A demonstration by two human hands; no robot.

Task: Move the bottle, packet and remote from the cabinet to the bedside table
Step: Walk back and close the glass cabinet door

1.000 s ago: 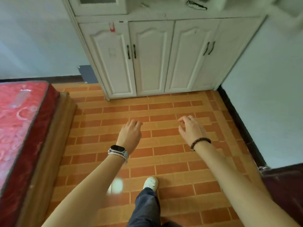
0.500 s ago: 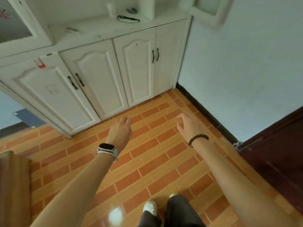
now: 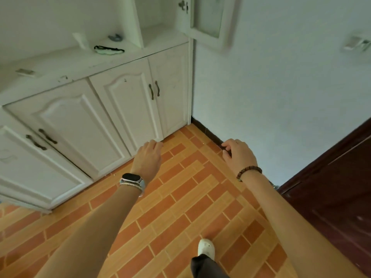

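Observation:
The white cabinet point(image 3: 84, 63) has a ledge above its closed lower doors. On that ledge stand a small white bottle point(image 3: 80, 40), a flat packet with a dark rim point(image 3: 109, 50) and, at the far left, a flat pale remote point(image 3: 25, 72). My left hand point(image 3: 148, 157), with a watch on the wrist, hovers in front of the lower doors, fingers loosely extended and holding nothing. My right hand point(image 3: 239, 155), with a bead bracelet, hangs near the wall's dark skirting, fingers loosely curled and empty. Both hands are well below the ledge.
A small grey object point(image 3: 115, 37) lies behind the packet. An upper glass cabinet door point(image 3: 208, 17) stands ajar by the pale wall. A dark brown door point(image 3: 331, 187) fills the right side. My white shoe point(image 3: 205, 247) steps on the orange tiled floor.
The view has swung right and come nearer to the cabinet; the red bed has left the frame and the ledge with its objects has come into sight. Both hands stay raised and empty.

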